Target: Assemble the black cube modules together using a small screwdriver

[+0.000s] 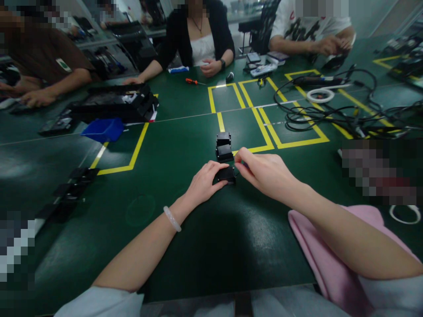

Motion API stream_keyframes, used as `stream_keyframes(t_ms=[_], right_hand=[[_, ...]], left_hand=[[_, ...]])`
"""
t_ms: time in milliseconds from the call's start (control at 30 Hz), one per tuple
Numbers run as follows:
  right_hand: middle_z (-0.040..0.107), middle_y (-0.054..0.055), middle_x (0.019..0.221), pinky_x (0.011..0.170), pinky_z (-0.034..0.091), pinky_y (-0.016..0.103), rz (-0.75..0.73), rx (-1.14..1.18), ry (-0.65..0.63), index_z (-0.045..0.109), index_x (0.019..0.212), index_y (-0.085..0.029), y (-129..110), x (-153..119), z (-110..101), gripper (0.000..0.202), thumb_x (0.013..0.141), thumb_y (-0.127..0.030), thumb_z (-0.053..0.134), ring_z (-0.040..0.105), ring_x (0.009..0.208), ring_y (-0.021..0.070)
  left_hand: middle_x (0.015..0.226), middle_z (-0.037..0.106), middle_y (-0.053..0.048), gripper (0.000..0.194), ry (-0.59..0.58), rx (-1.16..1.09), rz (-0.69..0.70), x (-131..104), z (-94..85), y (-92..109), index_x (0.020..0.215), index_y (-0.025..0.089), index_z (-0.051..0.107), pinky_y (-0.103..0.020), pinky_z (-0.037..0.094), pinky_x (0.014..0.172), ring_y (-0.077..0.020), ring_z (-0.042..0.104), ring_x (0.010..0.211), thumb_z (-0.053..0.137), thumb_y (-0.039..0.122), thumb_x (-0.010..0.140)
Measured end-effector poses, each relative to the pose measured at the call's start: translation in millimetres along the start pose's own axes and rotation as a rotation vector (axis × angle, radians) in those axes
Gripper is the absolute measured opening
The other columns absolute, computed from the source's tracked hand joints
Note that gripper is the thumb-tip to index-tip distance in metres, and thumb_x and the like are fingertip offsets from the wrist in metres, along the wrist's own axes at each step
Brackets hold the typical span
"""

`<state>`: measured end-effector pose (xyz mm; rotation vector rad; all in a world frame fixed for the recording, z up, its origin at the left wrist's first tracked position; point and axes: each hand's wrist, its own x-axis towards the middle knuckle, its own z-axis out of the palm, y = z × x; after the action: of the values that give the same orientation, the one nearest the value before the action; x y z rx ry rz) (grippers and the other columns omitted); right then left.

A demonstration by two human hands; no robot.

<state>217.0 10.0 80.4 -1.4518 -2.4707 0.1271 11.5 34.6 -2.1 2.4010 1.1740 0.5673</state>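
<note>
On the green table, my left hand [208, 181] grips a small black rectangular block [226, 175] from its left side, thumb below and fingers above. My right hand [259, 169] is at the block's right edge, its thumb and forefinger pinched together. Whatever sits in that pinch is too small to make out. Just beyond, two similar black blocks [224, 152] stand in a short row touching or nearly touching each other.
More black blocks [71, 187] line the left side. A blue bin [103, 129] stands by black trays [112, 103]. Tangled black cables [310, 116] lie at right, pink cloth [310, 233] under my right forearm. An orange screwdriver [191, 81] lies farther back. Several people sit across.
</note>
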Motion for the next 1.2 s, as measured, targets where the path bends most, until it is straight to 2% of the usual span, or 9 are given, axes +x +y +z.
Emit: stream_keyframes(t_ms=[100, 267, 433, 600, 800, 933, 1000, 1100, 1200], right_hand=[[0.066, 0.000, 0.076, 0.054, 0.027, 0.025, 0.003, 0.006, 0.042, 0.049, 0.105, -0.018, 0.4, -0.1, 0.7, 0.020, 0.093, -0.028, 0.037, 0.060, 0.062, 0.0143], [0.066, 0.000, 0.075, 0.053, 0.027, 0.026, -0.013, -0.009, 0.021, 0.051, 0.100, -0.019, 1.2, -1.1, 1.1, 0.020, 0.093, -0.031, 0.036, 0.059, 0.061, 0.0139], [0.065, -0.001, 0.075, 0.053, 0.027, 0.026, 0.010, -0.013, 0.051, 0.047, 0.109, -0.018, 1.1, -1.5, 1.6, 0.022, 0.090, -0.027, 0.039, 0.059, 0.060, 0.0145], [0.066, 0.000, 0.075, 0.053, 0.027, 0.026, -0.004, -0.018, 0.025, 0.050, 0.100, -0.019, 1.7, -0.5, 1.1, 0.023, 0.094, -0.036, 0.036, 0.061, 0.063, 0.0160], [0.066, -0.001, 0.075, 0.053, 0.027, 0.025, 0.000, -0.007, 0.058, 0.048, 0.108, -0.018, 2.0, -0.9, 3.0, 0.020, 0.091, -0.027, 0.039, 0.060, 0.060, 0.0147], [0.066, 0.000, 0.074, 0.053, 0.026, 0.025, -0.016, -0.014, 0.037, 0.050, 0.100, -0.019, 1.1, -0.4, 2.5, 0.022, 0.094, -0.035, 0.036, 0.060, 0.061, 0.0153], [0.066, 0.000, 0.075, 0.053, 0.026, 0.026, -0.015, -0.019, 0.031, 0.051, 0.098, -0.019, 1.0, -0.3, 2.3, 0.022, 0.094, -0.034, 0.035, 0.061, 0.062, 0.0155], [0.067, -0.001, 0.075, 0.053, 0.027, 0.025, 0.005, 0.001, 0.052, 0.049, 0.107, -0.018, 0.8, -0.9, 2.1, 0.020, 0.092, -0.027, 0.039, 0.061, 0.061, 0.0151], [0.067, -0.001, 0.076, 0.054, 0.028, 0.025, 0.000, 0.023, 0.050, 0.049, 0.108, -0.018, 0.4, -1.4, 1.0, 0.021, 0.092, -0.029, 0.039, 0.061, 0.063, 0.0151]], left_hand=[[0.115, 0.053, -0.006, 0.042, -0.002, -0.001, -0.002, -0.2, 0.0, 0.2, 0.125, 0.025, 0.048, -0.041, 0.044, 0.094, -0.0236, 0.051, 0.109, 0.059, 0.029, 0.084], [0.114, 0.054, -0.006, 0.040, -0.001, -0.001, -0.004, -0.4, -0.1, 0.2, 0.124, 0.025, 0.048, -0.041, 0.045, 0.093, -0.0237, 0.051, 0.108, 0.058, 0.029, 0.085], [0.115, 0.053, -0.007, 0.042, 0.008, -0.002, 0.002, -0.6, 0.2, -0.1, 0.125, 0.025, 0.048, -0.040, 0.045, 0.093, -0.0238, 0.051, 0.108, 0.058, 0.029, 0.085], [0.115, 0.053, -0.006, 0.040, 0.007, 0.010, 0.004, -0.5, 1.4, -1.1, 0.123, 0.024, 0.049, -0.040, 0.044, 0.095, -0.0237, 0.050, 0.110, 0.059, 0.031, 0.085], [0.115, 0.053, -0.006, 0.042, 0.010, 0.007, 0.008, -0.7, 1.5, -1.0, 0.125, 0.025, 0.047, -0.039, 0.044, 0.094, -0.0230, 0.050, 0.109, 0.059, 0.030, 0.085], [0.114, 0.054, -0.006, 0.039, 0.016, 0.006, 0.009, -0.5, 1.1, -0.7, 0.123, 0.024, 0.049, -0.040, 0.044, 0.094, -0.0230, 0.051, 0.108, 0.058, 0.033, 0.086], [0.114, 0.054, -0.006, 0.039, 0.014, 0.010, 0.006, -0.5, 1.0, -0.5, 0.123, 0.024, 0.049, -0.040, 0.044, 0.094, -0.0230, 0.051, 0.108, 0.059, 0.031, 0.085], [0.114, 0.054, -0.006, 0.041, 0.008, 0.012, 0.004, -0.4, 0.9, -0.5, 0.124, 0.024, 0.048, -0.040, 0.044, 0.094, -0.0235, 0.051, 0.109, 0.059, 0.029, 0.085], [0.114, 0.054, -0.006, 0.041, 0.012, 0.009, 0.007, -0.4, 1.0, -0.6, 0.124, 0.024, 0.048, -0.040, 0.044, 0.094, -0.0235, 0.051, 0.109, 0.059, 0.029, 0.085]])
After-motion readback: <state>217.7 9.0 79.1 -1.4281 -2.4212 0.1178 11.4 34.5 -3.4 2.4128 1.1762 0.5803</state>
